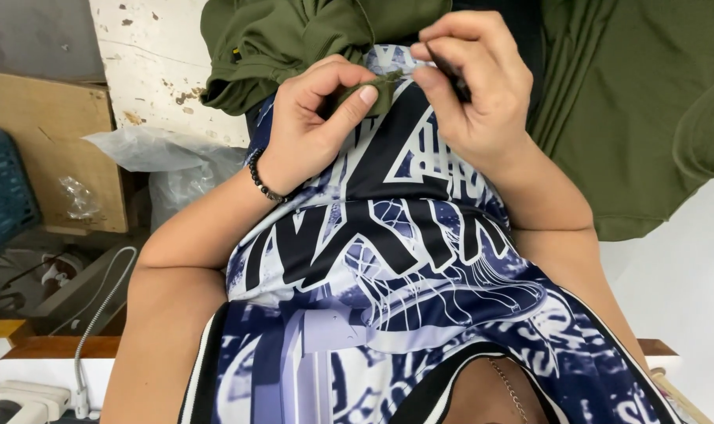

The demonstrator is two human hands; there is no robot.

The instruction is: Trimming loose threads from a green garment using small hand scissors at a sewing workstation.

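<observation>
I look down my own chest, over a blue, black and white printed jersey (388,259). My left hand (310,118), with a dark bead bracelet on the wrist, pinches a small fold of olive green fabric (375,93) between thumb and fingers. My right hand (471,86) pinches the same fold from the right, fingertips almost touching the left thumb. A small dark thing shows between the right fingers; I cannot tell what it is. The fold belongs to an olive green garment (640,118) spread over the white table (671,283) beyond my hands.
Crumpled clear plastic bags (161,149) lie at the left by a chipped white surface (149,55). A cardboard sheet (43,141) and a blue crate (3,188) stand further left. A grey cable (98,314) runs down to a white power strip (19,396).
</observation>
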